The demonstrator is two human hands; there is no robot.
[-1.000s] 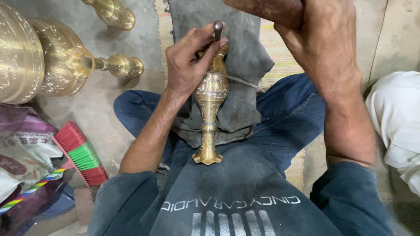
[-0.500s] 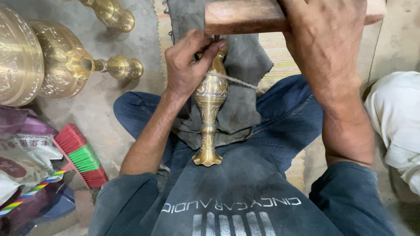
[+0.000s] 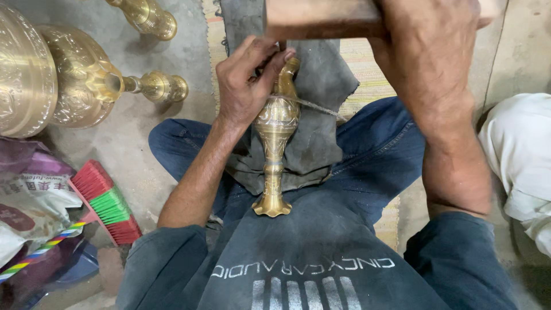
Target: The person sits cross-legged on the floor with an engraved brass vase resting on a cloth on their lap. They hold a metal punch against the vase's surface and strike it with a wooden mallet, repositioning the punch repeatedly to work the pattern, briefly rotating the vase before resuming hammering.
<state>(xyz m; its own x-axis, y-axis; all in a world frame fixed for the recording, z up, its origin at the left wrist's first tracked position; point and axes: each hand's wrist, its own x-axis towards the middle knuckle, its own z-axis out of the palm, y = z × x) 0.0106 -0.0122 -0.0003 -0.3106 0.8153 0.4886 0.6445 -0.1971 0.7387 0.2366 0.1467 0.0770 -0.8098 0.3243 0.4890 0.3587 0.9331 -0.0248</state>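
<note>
An engraved brass vase (image 3: 275, 143) lies along my lap, its flared foot toward my belly, on a grey cloth (image 3: 313, 109) spread over my jeans. My left hand (image 3: 247, 80) rests on the vase's upper part and pinches a thin metal punch upright against it; most of the punch is hidden under the mallet. My right hand (image 3: 427, 54) grips a wooden mallet (image 3: 321, 18), whose head sits just above the punch at the top of the view. A thin string (image 3: 318, 108) runs off the vase to the right.
Several large brass vessels (image 3: 74, 80) and stems (image 3: 158, 86) lie on the concrete floor at the left. A red and green brush (image 3: 109, 201) and plastic bags (image 3: 28, 195) sit at the lower left. Another person's white-clothed leg (image 3: 516, 155) is at the right.
The wooden mallet has come down from out of view to just above the punch. My left hand and the vase have stayed in place.
</note>
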